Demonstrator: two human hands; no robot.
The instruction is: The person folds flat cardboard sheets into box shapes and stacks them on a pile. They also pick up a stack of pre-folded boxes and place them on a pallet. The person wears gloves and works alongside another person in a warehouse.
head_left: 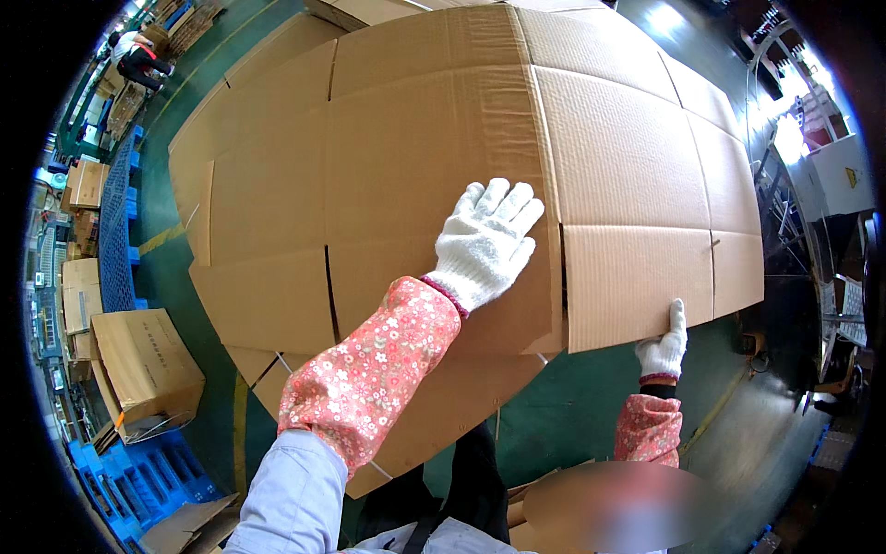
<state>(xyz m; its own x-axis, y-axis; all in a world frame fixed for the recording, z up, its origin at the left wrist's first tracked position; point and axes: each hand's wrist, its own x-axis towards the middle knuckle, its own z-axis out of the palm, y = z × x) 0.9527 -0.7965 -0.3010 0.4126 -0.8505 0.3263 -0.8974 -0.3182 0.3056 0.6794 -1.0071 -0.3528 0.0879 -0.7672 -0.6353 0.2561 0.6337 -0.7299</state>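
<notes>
- The flattened corrugated carton blank (443, 166) lies atop a stack; light, stiff, floppy at its flaps.
- The left hand (484, 242) presses flat, fingers spread.
- The right hand (664, 346) pinches the lower flap edge, a sound hold.

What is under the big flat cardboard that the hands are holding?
More flattened cardboard pokes out beneath the big cardboard sheet, with green floor below. The left hand presses on top; the right hand grips its edge. Anything further under is covered.
</notes>
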